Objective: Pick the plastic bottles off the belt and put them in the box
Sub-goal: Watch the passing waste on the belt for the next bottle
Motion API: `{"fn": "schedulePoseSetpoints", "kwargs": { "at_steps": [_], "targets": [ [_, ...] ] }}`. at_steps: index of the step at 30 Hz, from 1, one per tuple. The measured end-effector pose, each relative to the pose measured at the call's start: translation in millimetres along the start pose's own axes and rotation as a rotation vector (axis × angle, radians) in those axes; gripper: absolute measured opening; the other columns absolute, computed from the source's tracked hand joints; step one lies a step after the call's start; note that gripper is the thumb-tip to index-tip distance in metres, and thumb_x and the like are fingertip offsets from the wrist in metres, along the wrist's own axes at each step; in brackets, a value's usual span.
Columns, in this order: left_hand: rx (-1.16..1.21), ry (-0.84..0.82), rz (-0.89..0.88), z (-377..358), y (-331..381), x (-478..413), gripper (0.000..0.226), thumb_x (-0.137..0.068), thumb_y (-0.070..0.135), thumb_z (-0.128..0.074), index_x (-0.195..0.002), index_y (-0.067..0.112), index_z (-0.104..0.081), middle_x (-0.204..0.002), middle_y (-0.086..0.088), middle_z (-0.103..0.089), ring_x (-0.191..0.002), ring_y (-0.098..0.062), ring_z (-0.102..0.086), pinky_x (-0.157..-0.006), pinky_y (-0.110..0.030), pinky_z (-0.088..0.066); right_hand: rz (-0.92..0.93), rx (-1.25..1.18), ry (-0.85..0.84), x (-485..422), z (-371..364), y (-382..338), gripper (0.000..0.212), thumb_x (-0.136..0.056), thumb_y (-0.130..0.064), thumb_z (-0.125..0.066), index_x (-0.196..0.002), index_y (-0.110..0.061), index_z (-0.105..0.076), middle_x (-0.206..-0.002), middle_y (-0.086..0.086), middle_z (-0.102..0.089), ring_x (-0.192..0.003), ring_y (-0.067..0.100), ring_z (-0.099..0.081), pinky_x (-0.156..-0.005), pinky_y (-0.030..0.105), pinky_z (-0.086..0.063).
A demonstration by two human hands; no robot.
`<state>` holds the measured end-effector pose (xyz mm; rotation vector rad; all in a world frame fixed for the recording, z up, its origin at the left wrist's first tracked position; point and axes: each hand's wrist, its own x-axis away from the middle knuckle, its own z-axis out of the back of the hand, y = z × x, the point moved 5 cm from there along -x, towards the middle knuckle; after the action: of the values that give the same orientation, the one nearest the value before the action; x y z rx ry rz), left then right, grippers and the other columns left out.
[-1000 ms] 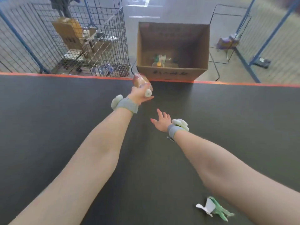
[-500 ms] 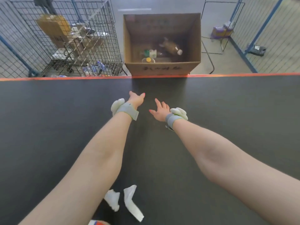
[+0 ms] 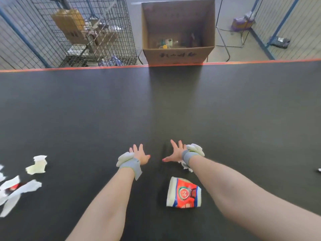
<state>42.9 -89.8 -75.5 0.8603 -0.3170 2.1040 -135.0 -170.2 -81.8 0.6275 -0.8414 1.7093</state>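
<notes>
Over mid-belt (image 3: 225, 105), left hand (image 3: 141, 154) & right hand (image 3: 175, 152) hover w/ fingers spread, holding nothing. Bottles (image 3: 165, 42) lie in the box (image 3: 178, 54) at far edge — none visible on belt. Betw. picks; next: wait for a bottle, ignore paper cup (image 3: 183, 193) & scraps (image 3: 36, 165).

— What's worn on the arms?
— No sleeves. A grey wristband (image 3: 131, 166) on the left, another grey wristband (image 3: 189, 156) on the right.
— Anything attached?
— A white padded device (image 3: 124, 158) on the left band, a matching white one (image 3: 196, 149) on the right. Painted pink nails.
</notes>
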Motion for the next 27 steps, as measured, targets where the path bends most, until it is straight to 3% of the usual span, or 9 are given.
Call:
{"fn": "schedulePoseSetpoints", "kwargs": {
  "at_steps": [5, 11, 15, 20, 24, 27],
  "targets": [
    [-0.06, -0.06, -0.042, -50, -16, 29, 0.073, -0.1, 0.044, -0.038, -0.154, 0.019, 0.004, -0.16, -0.007, 0.013, -0.148, -0.03, 0.01, -0.12, -0.046, -0.006, -0.151, -0.003, 0.1, 10, -53, 46, 0.1, -0.079, -0.05, -0.06, -0.151, -0.042, 0.009, -0.158, -0.002, 0.028, -0.148, 0.031, 0.014, -0.112, 0.061, -0.018],
    [-0.026, 0.093, -0.127, -52, -20, 53, 0.071, -0.099, 0.038, -0.044, -0.154, 0.019, -0.003, -0.161, -0.003, 0.007, -0.148, -0.022, 0.008, -0.119, -0.052, -0.004, -0.144, -0.017, 0.213, 31, -45, 46, 0.09, -0.081, -0.03, -0.049, -0.152, -0.04, 0.006, -0.158, -0.003, 0.027, -0.149, 0.029, 0.012, -0.114, 0.056, -0.019],
    [-0.083, 0.181, -0.026, -39, -47, 66, 0.081, -0.095, 0.039, -0.05, -0.153, 0.025, 0.005, -0.16, -0.003, 0.016, -0.147, -0.025, 0.017, -0.112, -0.064, -0.002, -0.028, -0.012, 0.207, 45, -42, 13, 0.089, -0.088, -0.03, -0.054, -0.154, -0.035, 0.006, -0.16, 0.001, 0.022, -0.149, 0.03, 0.012, -0.117, 0.048, -0.011],
    [-0.078, 0.215, 0.17, -30, -110, 79, 0.089, -0.091, 0.034, -0.054, -0.152, 0.032, 0.012, -0.157, -0.001, 0.025, -0.145, -0.027, 0.022, -0.107, -0.073, -0.008, 0.142, -0.005, 0.123, 52, -65, -33, 0.097, -0.087, -0.043, -0.063, -0.153, -0.037, 0.008, -0.16, 0.0, 0.021, -0.149, 0.029, 0.009, -0.12, 0.048, -0.012],
    [-0.047, 0.177, 0.304, -34, -160, 92, 0.118, -0.075, 0.059, -0.067, -0.147, 0.035, 0.023, -0.152, -0.005, 0.036, -0.142, -0.037, 0.026, -0.101, -0.077, -0.016, 0.282, -0.006, 0.057, 60, -87, -64, 0.105, -0.083, -0.046, -0.069, -0.152, -0.039, 0.011, -0.16, -0.002, 0.022, -0.149, 0.026, 0.01, -0.12, 0.05, -0.011],
    [-0.003, 0.11, 0.333, -53, -183, 91, 0.126, -0.069, 0.062, -0.072, -0.146, 0.037, 0.025, -0.15, -0.012, 0.038, -0.141, -0.046, 0.022, -0.109, -0.07, -0.013, 0.377, 0.006, 0.019, 68, -99, -83, 0.111, -0.08, -0.042, -0.074, -0.152, -0.038, 0.01, -0.16, -0.001, 0.021, -0.149, 0.027, 0.011, -0.12, 0.05, -0.01]
  ]
}}
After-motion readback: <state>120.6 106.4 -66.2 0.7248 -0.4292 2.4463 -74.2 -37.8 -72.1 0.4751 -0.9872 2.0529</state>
